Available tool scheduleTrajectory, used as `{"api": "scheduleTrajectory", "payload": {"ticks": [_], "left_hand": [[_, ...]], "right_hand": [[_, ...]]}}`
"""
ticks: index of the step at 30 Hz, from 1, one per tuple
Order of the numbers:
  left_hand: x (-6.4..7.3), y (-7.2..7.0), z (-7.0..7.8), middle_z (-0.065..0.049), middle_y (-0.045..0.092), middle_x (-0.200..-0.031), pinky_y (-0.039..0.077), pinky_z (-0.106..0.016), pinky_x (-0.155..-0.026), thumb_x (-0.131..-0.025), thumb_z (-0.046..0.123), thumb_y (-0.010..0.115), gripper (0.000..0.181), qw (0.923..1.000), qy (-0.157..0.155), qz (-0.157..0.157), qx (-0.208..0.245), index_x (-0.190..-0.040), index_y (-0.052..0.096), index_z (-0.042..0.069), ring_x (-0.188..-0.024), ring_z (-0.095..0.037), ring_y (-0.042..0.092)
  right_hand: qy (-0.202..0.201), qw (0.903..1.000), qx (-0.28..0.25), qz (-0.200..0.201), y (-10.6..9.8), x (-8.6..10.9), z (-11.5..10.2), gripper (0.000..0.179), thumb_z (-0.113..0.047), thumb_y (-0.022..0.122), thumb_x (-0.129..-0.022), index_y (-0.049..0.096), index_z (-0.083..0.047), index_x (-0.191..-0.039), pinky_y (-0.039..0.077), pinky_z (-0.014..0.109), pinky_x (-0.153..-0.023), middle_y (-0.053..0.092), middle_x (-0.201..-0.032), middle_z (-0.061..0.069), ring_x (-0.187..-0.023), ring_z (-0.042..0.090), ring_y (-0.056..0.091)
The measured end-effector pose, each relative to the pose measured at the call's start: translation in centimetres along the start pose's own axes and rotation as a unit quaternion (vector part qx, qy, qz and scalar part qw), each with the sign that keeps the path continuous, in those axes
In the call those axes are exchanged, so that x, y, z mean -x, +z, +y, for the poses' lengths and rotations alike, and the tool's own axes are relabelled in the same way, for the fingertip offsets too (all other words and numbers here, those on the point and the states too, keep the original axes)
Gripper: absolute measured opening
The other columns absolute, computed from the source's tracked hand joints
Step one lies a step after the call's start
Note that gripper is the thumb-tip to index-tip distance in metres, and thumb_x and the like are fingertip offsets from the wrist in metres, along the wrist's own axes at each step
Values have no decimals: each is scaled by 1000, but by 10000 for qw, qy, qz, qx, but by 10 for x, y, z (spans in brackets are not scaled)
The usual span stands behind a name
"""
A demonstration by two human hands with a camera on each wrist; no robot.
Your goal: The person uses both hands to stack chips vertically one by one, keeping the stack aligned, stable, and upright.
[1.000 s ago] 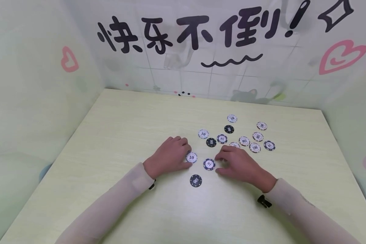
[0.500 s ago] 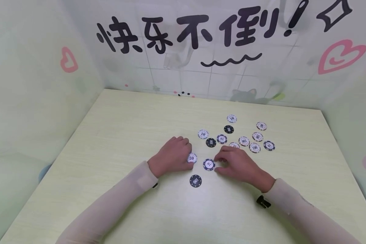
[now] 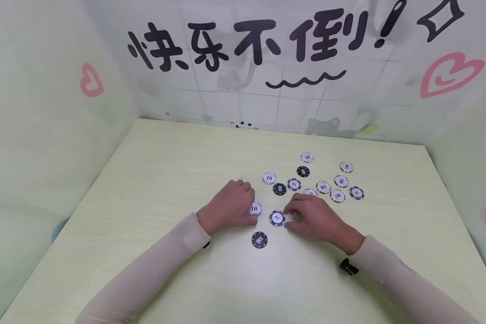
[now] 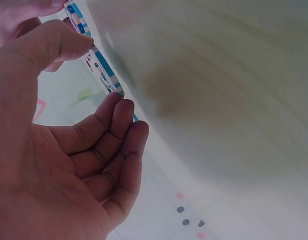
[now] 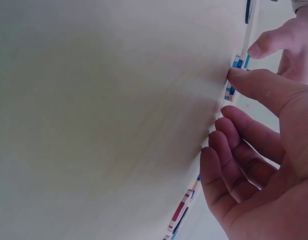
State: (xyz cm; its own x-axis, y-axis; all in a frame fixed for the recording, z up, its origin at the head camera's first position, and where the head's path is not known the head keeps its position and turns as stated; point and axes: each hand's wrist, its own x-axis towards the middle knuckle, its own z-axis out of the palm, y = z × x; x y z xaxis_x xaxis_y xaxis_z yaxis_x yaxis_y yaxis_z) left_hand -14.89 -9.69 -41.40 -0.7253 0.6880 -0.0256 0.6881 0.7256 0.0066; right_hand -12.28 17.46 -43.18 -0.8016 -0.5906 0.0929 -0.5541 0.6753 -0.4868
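In the head view my left hand (image 3: 230, 205) pinches a pale poker chip (image 3: 254, 208) marked 10 between thumb and fingers, low at the table. The left wrist view shows that chip edge-on, a striped rim (image 4: 105, 66) between thumb and fingertips. My right hand (image 3: 320, 218) rests at the table with fingers loosely bent, thumb and forefinger apart. Right by its fingertips lies a dark blue-rimmed poker chip (image 3: 277, 218). A black poker chip (image 3: 259, 240) lies flat, nearer the person, between the two hands.
Beyond the hands several more chips lie scattered, including a black one (image 3: 280, 189), a pale one (image 3: 269, 178) and a blue-rimmed one (image 3: 357, 193). One chip (image 3: 310, 192) is partly hidden behind the right hand. The pale table (image 3: 166, 157) ends at a printed wall (image 3: 259, 103).
My left hand has moved slightly to the right and its fingers have closed in around the pale chip. The right hand and the other chips stay almost where they were.
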Motion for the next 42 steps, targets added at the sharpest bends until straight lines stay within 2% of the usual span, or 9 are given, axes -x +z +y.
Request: {"api": "scheduleTrajectory", "payload": {"ticks": [9,21,34,42], "left_hand": [[-3,-3,2,-1,53,-80,47,-38,-74,-92,44,76,38,9999,112,110,69,-80,57,13,-78,-22,49],[-11,-6,9,-1,56,-80,46,-37,-72,-92,46,74,38,9983,406,409,77,-81,61,12,-76,-21,50],[-20,-3,22,1,57,-79,46,-35,-70,-93,48,77,40,9975,590,375,56,-82,64,12,-75,-19,51],[-24,-1,29,0,62,-82,47,-34,-70,-95,50,76,40,9979,597,240,108,-85,68,13,-77,-19,54]], "right_hand": [[0,10000,71,-63,-1,-1,0,25,-18,94,-87,84,-10,-109,58,35,-82,72,-100,-3,-86,11,63],[19,9998,124,-121,-5,-1,-4,27,-18,94,-86,84,-7,-109,56,34,-79,72,-99,-1,-83,13,61],[-13,9998,122,-158,-6,-2,-3,28,-18,95,-86,83,-8,-110,53,32,-76,72,-99,-2,-82,12,59],[28,9997,163,-191,-5,-2,-3,26,-18,94,-88,84,-9,-110,55,35,-80,74,-101,-2,-85,12,61]]}}
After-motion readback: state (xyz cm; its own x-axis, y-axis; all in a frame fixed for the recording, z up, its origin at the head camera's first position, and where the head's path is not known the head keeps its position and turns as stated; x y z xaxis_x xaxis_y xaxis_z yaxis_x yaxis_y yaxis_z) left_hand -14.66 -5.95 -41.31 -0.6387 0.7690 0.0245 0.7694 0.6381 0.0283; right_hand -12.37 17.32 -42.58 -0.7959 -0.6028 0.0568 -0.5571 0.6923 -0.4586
